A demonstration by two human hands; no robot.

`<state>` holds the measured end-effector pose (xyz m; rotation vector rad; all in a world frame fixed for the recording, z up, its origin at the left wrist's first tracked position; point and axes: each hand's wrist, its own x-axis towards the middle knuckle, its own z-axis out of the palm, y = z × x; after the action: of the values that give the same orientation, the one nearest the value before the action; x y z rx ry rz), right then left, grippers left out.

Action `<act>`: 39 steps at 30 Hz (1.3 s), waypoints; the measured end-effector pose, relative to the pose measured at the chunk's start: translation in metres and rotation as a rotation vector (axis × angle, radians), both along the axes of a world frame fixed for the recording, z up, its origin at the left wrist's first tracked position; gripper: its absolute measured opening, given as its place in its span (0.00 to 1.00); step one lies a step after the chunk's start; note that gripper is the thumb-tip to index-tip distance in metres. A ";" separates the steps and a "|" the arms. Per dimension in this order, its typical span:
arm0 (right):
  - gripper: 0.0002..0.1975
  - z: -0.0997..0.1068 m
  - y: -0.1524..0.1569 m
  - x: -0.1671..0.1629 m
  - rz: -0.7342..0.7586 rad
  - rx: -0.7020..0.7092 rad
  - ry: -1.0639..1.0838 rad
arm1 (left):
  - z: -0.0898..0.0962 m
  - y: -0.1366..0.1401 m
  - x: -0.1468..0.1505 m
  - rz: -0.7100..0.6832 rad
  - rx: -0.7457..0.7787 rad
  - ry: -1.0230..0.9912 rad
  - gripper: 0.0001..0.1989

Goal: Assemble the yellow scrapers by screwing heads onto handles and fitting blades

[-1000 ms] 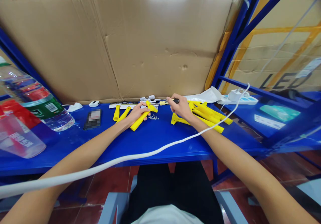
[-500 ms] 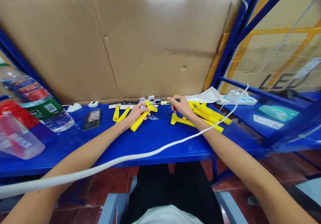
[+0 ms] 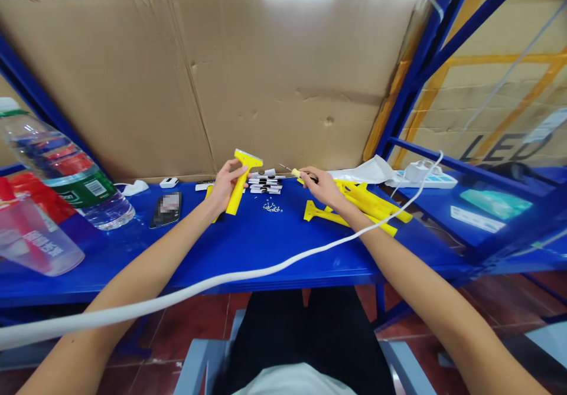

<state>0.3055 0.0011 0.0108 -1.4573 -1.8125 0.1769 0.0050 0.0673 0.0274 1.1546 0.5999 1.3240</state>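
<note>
Raised a little over the blue table, a yellow scraper (image 3: 238,193) is gripped in my left hand (image 3: 224,187), its wide head up and its handle slanting down. My right hand (image 3: 322,187) is closed round a screwdriver (image 3: 295,173) whose thin shaft points left, apart from the scraper. Between the hands lies a small heap of screws (image 3: 271,207). Behind them sit stacked packets in white and black (image 3: 266,182). More yellow scrapers (image 3: 367,201) are piled by my right wrist, and others lie partly hidden behind my left hand.
A large water bottle (image 3: 66,170) and a clear plastic cup (image 3: 39,241) stand at the left, near a phone (image 3: 166,209). A white cable (image 3: 266,273) crosses in front of the table (image 3: 283,247). Cardboard (image 3: 283,82) walls the back; a power strip (image 3: 434,179) lies right.
My left hand has lifted the scraper up and left, away from the screws, and its head now stands higher. The screwdriver stays in my right hand, its tip turned slightly upward.
</note>
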 end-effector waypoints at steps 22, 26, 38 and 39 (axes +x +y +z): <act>0.26 -0.015 0.006 -0.023 -0.197 -0.266 -0.543 | 0.022 -0.010 -0.017 -0.233 -0.001 -0.108 0.18; 0.25 -0.010 0.025 -0.036 -0.134 -0.295 -0.551 | 0.021 -0.006 -0.019 -0.214 0.007 -0.114 0.19; 0.18 0.043 0.115 -0.074 -0.104 -0.355 -0.596 | 0.014 0.004 -0.019 -0.160 -0.044 -0.136 0.23; 0.17 0.046 0.120 -0.077 -0.119 -0.353 -0.598 | 0.012 0.005 -0.019 -0.153 -0.054 -0.130 0.23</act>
<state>0.2285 0.1211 0.0569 -2.0197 -2.2336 -0.0059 -0.0142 0.0727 0.0399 1.0411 0.4412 1.2335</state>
